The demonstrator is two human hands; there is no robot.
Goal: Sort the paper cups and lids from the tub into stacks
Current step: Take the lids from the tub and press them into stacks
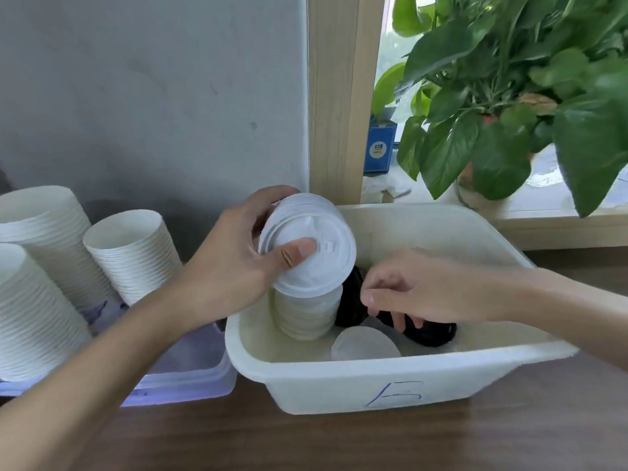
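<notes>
A white tub (pixel 373 385) marked with a blue letter stands on the wooden table. My left hand (pixel 234 263) grips a stack of white lids (pixel 312 246) above the tub's left end, thumb on the top lid. More white lids (pixel 306 314) sit stacked beneath it inside the tub. My right hand (pixel 428 287) reaches into the tub and its fingers curl around a stack of black lids (pixel 428 331). A single white lid (pixel 365 345) leans near the tub's front wall.
Three tall stacks of white paper cups (pixel 132 253) lie tilted in a clear plastic bin (pixel 190 375) left of the tub. A leafy potted plant (pixel 503 107) and a blue box (pixel 379 151) stand on the window ledge behind.
</notes>
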